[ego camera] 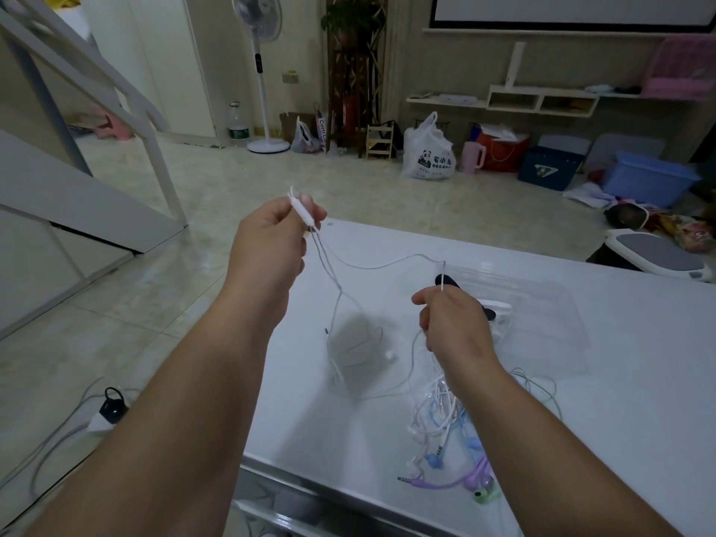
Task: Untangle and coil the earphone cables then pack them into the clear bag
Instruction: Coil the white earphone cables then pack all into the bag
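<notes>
Your left hand [271,234] is raised over the far left edge of the worktop [600,420], thumb and fingers pinching the inline remote [301,211] of a white earphone cable [372,267]. Your right hand [453,319] sits lower and to the right, fingers curled round the same cable, with a short stiff end poking up from the fist. The cable sags between your hands, and further loops hang from the left hand down to the worktop, where one earbud [389,355] lies.

Just beyond your right hand the clear bag [550,315] lies flat. Something white with dark patches shows at its left end, but you cannot tell whether that is inside it. Under your right forearm, near the worktop's near edge, sits the tangle of earphones [438,416] in white, blue, purple and green.

Far off on the floor stand a knotted white plastic bag [428,153] and a blue box [647,180], their contents hidden.
</notes>
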### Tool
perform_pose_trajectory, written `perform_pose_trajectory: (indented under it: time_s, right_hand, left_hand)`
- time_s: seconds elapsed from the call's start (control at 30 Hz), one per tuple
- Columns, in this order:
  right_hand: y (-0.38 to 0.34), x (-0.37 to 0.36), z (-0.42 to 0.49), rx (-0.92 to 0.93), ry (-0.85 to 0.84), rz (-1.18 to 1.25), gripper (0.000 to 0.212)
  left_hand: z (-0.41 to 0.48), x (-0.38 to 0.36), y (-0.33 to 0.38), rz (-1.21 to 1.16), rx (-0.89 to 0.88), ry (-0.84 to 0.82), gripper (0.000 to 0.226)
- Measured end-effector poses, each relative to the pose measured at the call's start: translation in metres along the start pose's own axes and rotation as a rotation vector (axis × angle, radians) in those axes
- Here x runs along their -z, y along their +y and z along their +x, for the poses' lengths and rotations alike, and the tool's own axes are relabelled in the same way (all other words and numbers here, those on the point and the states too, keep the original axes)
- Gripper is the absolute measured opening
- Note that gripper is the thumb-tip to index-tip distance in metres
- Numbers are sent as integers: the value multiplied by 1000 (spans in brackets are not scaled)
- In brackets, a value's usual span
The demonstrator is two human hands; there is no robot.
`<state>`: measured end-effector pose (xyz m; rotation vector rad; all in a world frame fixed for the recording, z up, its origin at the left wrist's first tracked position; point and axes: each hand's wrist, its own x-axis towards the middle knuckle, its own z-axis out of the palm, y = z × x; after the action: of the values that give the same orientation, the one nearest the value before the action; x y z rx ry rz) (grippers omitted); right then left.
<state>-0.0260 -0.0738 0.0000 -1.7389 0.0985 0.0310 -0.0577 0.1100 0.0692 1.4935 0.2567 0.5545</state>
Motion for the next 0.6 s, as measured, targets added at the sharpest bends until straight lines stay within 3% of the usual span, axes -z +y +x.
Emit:
perform_pose_trajectory:
  time_s: [0.17, 0.33, 0.6]
  right_hand:
    - [0, 3, 2, -38, -42, -71, 15]
    - [7, -2, 6, -89, -131, -149, 11]
    - [5, -4, 6, -130, -67, -13, 14]
  left_hand:
    - [-3, -1, 0, -133, -18, -100, 16]
    - [-10, -10, 9, -464, 22, -168, 18]
    - [-14, -9, 18, -687, 18, -144, 20]
